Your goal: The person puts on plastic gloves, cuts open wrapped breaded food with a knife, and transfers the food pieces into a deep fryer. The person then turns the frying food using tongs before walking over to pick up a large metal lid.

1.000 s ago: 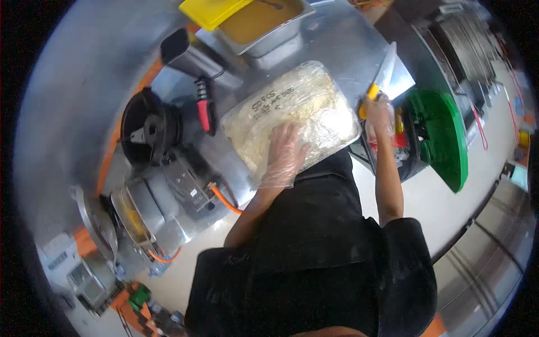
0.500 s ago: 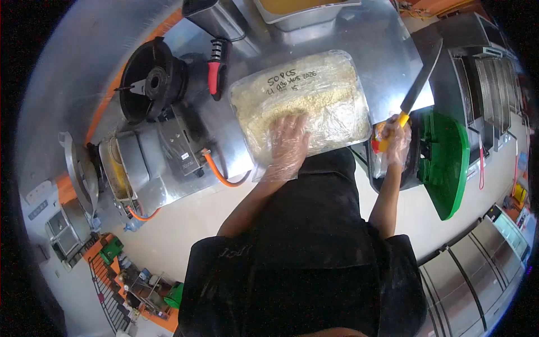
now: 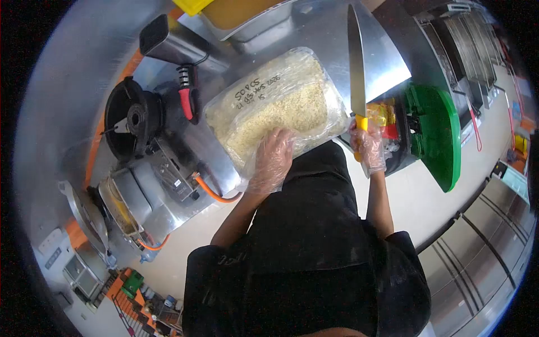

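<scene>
A clear tub of pale crumbs (image 3: 297, 109) lies on the steel counter, its top partly covered by plastic wrap (image 3: 247, 98) with black handwriting. My left hand (image 3: 273, 157), in a clear plastic glove, is at the tub's near edge, fingers bent and close together on the wrap there; its fingertips are partly hidden. My right hand (image 3: 368, 146), also gloved, is closed around the yellow handle of a long-bladed knife (image 3: 356, 64). The blade points up and away from me, to the right of the tub.
Right of the counter stands a bin with a green lid (image 3: 441, 137) open and packaging inside. A red-handled knife sharpener (image 3: 188, 98), a black round machine part (image 3: 132, 118) and an orange hose (image 3: 210, 191) are at left. A metal pan (image 3: 250, 25) sits behind.
The knife has swung from leaning right to nearly straight ahead, and my right hand has come closer to the tub. My left hand's fingers have bent from flat. The whole view has turned slightly.
</scene>
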### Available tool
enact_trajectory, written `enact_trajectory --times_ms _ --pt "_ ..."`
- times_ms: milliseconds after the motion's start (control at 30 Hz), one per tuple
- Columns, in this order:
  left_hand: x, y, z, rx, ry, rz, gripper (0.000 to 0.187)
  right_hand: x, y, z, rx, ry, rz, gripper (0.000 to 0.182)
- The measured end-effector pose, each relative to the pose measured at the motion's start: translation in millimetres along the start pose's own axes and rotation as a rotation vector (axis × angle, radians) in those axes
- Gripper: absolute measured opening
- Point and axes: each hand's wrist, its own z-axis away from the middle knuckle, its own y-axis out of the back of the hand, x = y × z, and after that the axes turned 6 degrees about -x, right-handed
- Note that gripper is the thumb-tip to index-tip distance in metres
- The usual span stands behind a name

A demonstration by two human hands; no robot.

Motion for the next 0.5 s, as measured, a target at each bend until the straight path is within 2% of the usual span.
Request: enact_trajectory --times_ms 133,233,367,500 --pt "-1.4 -14.1 -1.7 -0.120 -0.020 -0.041 0.030 8.9 4.0 12.9 -0.020 -0.030 -0.010 0.014" --pt "-1.6 -22.8 0.7 -0.123 -0.112 -0.043 0.034 18.4 2.5 21.6 0.027 -0.037 -0.004 0.015" --pt "1.9 -27.1 13.8 -0.108 -0.191 -0.137 0.033 18.6 -5.3 33.4 0.113 -0.128 0.036 0.030" --pt "6.9 -21.7 14.7 -0.141 -0.258 -0.188 0.028 9.5 -10.2 37.2 0.056 -0.145 0.136 0.039"
